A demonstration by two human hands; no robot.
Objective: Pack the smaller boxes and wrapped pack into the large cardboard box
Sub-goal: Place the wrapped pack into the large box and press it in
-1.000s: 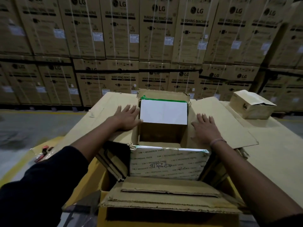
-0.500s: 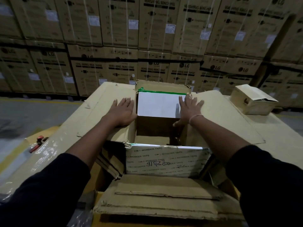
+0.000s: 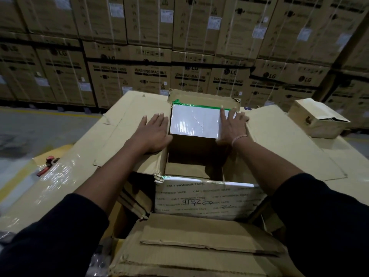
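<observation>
Head view, looking down into large cardboard box [image 3: 199,164], flaps splayed out both sides. Wrapped pack [image 3: 194,121], white w/ green tape along far edge, sits at far end of the opening, top about level w/ the rim; whether fully seated, can't tell. Left hand [image 3: 152,132] flat on left flap [image 3: 127,124], fingers straight and spread, holding nothing, just pressing flap down beside the pack. Right hand [image 3: 232,124] flat too, fingers straight, resting across right edge of the pack and onto right flap [image 3: 279,140]; no curl, no pinch, looks like pushing or squaring it in. Near end of the opening: taped pack [image 3: 207,196] printed w/ wonder-tape wording, standing in the box. Dark gap between the two, so room left inside. Small box [image 3: 317,118] still out on the cardboard surface at right, well apart from the opening, lid partly up. Progress est.: roughly midway — two items in, at least one small box left, flaps not closed. Red tool [image 3: 47,163] at left edge, untouched. Washing machine cartons [image 3: 151,76] stacked behind.
</observation>
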